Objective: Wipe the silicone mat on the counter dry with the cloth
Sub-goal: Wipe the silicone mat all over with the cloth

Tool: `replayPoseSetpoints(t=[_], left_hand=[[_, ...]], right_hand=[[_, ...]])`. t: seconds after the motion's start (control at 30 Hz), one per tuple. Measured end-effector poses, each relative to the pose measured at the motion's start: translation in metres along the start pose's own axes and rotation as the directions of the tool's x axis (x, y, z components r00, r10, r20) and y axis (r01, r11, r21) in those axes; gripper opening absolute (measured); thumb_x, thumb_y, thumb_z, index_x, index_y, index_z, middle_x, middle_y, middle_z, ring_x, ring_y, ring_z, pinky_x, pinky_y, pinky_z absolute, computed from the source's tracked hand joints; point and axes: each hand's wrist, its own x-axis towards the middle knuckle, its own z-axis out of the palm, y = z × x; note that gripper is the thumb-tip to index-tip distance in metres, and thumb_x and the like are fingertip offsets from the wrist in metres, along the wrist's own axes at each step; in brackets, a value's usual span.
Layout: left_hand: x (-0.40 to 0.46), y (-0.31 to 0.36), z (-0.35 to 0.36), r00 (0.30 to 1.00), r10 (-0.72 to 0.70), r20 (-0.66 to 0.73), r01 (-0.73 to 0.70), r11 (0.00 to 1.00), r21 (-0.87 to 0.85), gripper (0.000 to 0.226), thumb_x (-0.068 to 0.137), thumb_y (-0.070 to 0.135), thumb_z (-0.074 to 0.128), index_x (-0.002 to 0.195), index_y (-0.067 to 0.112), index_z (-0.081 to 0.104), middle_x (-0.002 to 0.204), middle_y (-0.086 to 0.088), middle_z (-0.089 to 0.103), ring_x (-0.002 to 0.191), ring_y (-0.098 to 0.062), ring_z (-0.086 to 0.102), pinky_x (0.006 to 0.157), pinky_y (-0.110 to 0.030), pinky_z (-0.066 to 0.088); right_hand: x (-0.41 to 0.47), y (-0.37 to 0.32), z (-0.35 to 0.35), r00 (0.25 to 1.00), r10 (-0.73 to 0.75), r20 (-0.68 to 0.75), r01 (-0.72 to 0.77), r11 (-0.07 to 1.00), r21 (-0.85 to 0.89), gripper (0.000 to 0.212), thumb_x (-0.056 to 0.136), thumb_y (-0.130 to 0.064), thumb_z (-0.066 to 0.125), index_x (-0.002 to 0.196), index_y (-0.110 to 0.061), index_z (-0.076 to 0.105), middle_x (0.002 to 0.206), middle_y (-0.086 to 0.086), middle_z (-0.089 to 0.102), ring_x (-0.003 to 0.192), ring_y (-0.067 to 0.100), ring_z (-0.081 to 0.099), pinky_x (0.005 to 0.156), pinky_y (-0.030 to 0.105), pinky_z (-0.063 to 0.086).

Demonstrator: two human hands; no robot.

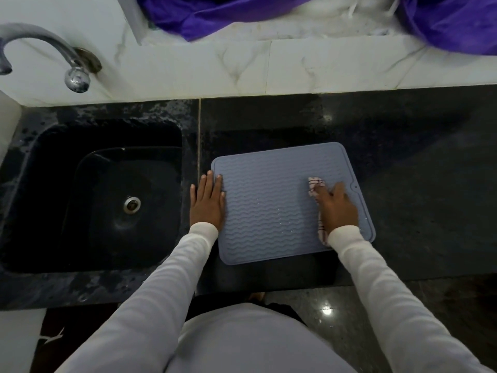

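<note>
Left hand (207, 203) is lying flat, fingers straight, pinning the mat's (269, 205) left edge on the counter (416, 170) beside the sink (94, 197) while right hand (337, 208) is bunching the cloth (315, 184) w/ curled fingers near the right edge, so easing the pin is prob risking the mat sliding.

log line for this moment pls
wiping | right hand presses cloth on mat right side | left hand flat on mat's left edge

Place: a home kitchen
Signs: dark stone surface (403, 146) with sunken sink (107, 189), chrome tap (40, 47), marble-tiled wall (242, 68)
</note>
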Motion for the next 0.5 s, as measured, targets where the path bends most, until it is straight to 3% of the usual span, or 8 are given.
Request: replayPoseSetpoints(t=[0.1,0.17,0.37,0.43,0.5], left_hand=[[0.001,-0.001,-0.001,1.0,0.01,0.007,-0.01,1.0,-0.006,0.054,0.106,0.037,0.017,0.156,0.024,0.0,0.164,-0.002,-0.003,0.15,-0.019,-0.007,0.12,-0.039,-0.011],[0.001,-0.001,-0.001,1.0,0.015,0.02,-0.015,1.0,-0.011,0.054,0.105,0.037,0.016,0.156,0.024,0.0,0.164,-0.002,-0.004,0.15,-0.018,-0.008,0.119,-0.039,-0.012],[0.003,-0.003,-0.002,0.999,0.029,0.033,-0.028,1.0,-0.012,0.062,0.096,0.045,-0.003,0.155,0.025,-0.002,0.163,-0.001,-0.004,0.149,-0.017,-0.01,0.118,-0.037,-0.015],[0.003,-0.004,-0.003,0.999,0.035,0.028,-0.034,0.999,-0.025,0.064,0.095,0.046,-0.004,0.155,0.024,0.0,0.163,-0.001,-0.003,0.149,-0.017,-0.009,0.118,-0.037,-0.014],[0.004,-0.003,-0.004,0.999,0.033,0.026,-0.032,0.999,-0.038,0.064,0.095,0.045,-0.003,0.155,0.023,0.001,0.163,-0.002,-0.002,0.149,-0.017,-0.008,0.118,-0.037,-0.015]], right_hand=[[0.01,0.02,-0.009,0.995,0.084,-0.044,-0.086,0.995,-0.043,0.054,0.088,-0.073,0.04,0.095,-0.019,0.045,0.098,0.009,0.06,0.092,0.033,0.059,0.078,0.039,0.039],[0.016,0.033,-0.013,0.988,0.154,-0.031,-0.154,0.988,0.008,0.056,0.085,-0.076,0.04,0.094,-0.021,0.043,0.103,0.012,0.061,0.096,0.036,0.059,0.081,0.041,0.04],[0.027,0.049,-0.029,0.953,0.301,-0.042,-0.301,0.954,-0.005,0.062,0.076,-0.085,0.041,0.088,-0.024,0.04,0.1,0.014,0.06,0.096,0.037,0.056,0.078,0.04,0.035],[0.025,0.045,-0.031,0.932,0.36,-0.035,-0.358,0.932,0.046,0.051,0.083,-0.074,0.046,0.096,-0.025,0.045,0.102,0.014,0.058,0.094,0.037,0.055,0.077,0.041,0.036],[0.024,0.042,-0.03,0.937,0.349,0.003,-0.349,0.936,0.031,0.035,0.093,-0.049,0.05,0.118,-0.026,0.054,0.106,0.013,0.054,0.096,0.039,0.055,0.076,0.041,0.04]])
